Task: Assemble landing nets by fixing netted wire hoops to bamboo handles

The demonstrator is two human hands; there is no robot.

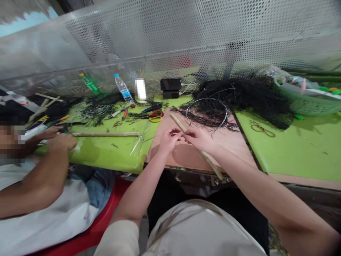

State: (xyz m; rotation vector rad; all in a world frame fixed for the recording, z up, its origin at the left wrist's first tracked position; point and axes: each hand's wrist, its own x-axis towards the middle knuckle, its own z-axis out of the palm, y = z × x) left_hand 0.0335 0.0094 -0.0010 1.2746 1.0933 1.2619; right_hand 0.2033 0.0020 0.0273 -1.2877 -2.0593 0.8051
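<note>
A pale wooden stick (210, 165) lies aslant over a pinkish-brown board (166, 156), its near end jutting past the table edge. My right hand (199, 138) is closed over the middle of this stick, fingertips bent down on it. From the other side, my left hand (168, 139) meets it there, thumb and forefinger pinched together against the stick. Whatever is between those left fingertips is too small to make out. Just beyond my hands, a coil of silvery wire (226, 115) rests against a heap of black stringy fibres (253, 94).
Scissors with red and yellow handles (155, 119) lie to the left, near a water bottle (123, 89) and a green bottle (90, 85). A co-worker's hand (62, 140) holds another stick (106, 134). A black phone (170, 84) stands behind; a green basket (314, 101) is at right.
</note>
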